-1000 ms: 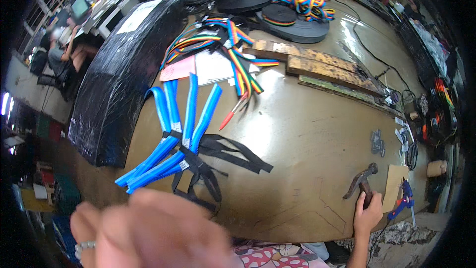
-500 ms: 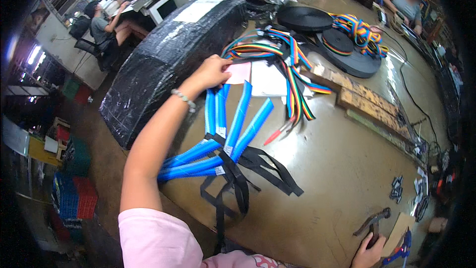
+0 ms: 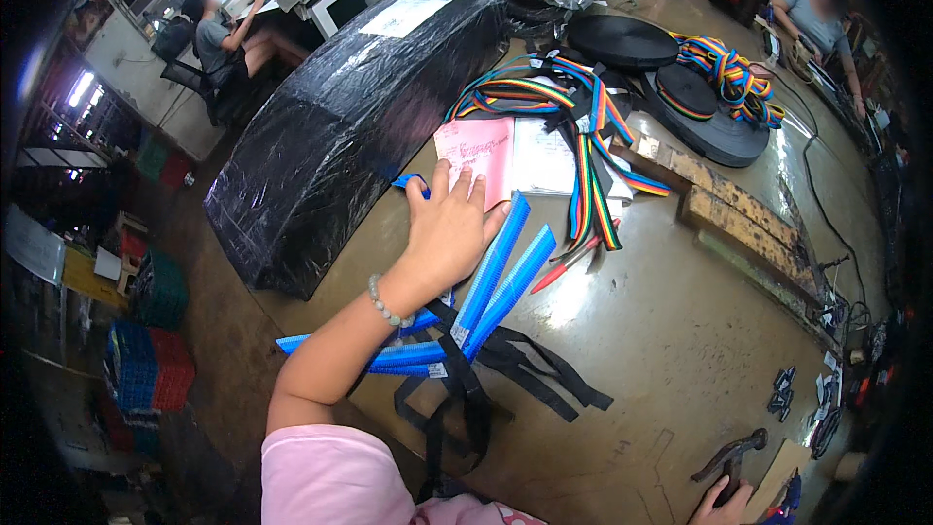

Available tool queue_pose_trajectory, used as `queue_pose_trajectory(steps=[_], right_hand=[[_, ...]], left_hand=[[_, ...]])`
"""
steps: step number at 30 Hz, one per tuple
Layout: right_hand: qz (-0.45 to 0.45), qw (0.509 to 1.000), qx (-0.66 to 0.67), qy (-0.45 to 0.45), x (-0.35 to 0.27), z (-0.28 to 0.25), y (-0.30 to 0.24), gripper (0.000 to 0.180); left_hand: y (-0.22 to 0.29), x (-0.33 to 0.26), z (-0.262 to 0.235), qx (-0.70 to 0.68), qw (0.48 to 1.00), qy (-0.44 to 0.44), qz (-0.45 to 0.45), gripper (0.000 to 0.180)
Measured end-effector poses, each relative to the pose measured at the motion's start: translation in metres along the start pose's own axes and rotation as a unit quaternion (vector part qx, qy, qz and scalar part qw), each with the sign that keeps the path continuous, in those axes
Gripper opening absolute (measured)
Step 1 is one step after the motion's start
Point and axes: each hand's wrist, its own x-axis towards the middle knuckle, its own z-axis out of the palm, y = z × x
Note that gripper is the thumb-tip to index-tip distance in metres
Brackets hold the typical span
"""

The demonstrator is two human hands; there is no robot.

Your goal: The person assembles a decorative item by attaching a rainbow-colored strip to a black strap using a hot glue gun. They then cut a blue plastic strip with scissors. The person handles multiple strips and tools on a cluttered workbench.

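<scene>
Worn brown worktop (image 3: 622, 331): left hand (image 3: 449, 224) lies flat, fingers spread, on blue straps (image 3: 491, 277) at centre; press evenly. Right hand (image 3: 724, 506), lower right, grips a hammer (image 3: 729, 452).

Two hands show: the left hand (image 3: 449, 229) lies flat on the blue straps (image 3: 491, 287), the right hand (image 3: 724, 506) is at the bench's (image 3: 661, 331) near edge by one hammer (image 3: 731, 452). About five blue straps fan out; the hand hides some. Two pads lie there, one pink pad (image 3: 479, 148) and one white pad (image 3: 544, 157). One red pen (image 3: 569, 262). One big black wrapped bundle (image 3: 345, 117) fills the left edge. Two wooden blocks (image 3: 739, 204) lie by the right edge.
</scene>
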Motion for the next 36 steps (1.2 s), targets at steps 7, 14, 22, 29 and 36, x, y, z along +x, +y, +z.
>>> queue_pose_trajectory(steps=[7, 14, 22, 29, 36], right_hand=[[0.018, 1.0, 0.014, -0.012, 0.002, -0.005, -0.004, 0.042], [-0.003, 1.0, 0.01, 0.008, 0.002, -0.004, -0.004, 0.041], [0.026, 0.996, 0.083, -0.003, -0.014, 0.014, 0.015, 0.031], [0.025, 0.989, 0.134, -0.053, -0.007, 0.006, 0.017, 0.029], [-0.086, 0.699, 0.674, -0.221, 0.021, -0.059, -0.055, 0.063]], left_hand=[[-0.01, 0.001, 0.005, 0.001, 0.998, 0.032, -0.06, 0.046], [-0.002, 0.013, 0.0, -0.13, 0.988, 0.069, -0.042, 0.037], [-0.017, 0.028, 0.007, -0.134, 0.983, 0.114, 0.048, 0.028], [-0.019, 0.051, -0.067, -0.15, 0.976, 0.12, 0.107, 0.016], [0.06, -0.086, -0.179, -0.526, 0.748, 0.376, -0.148, 0.026]])
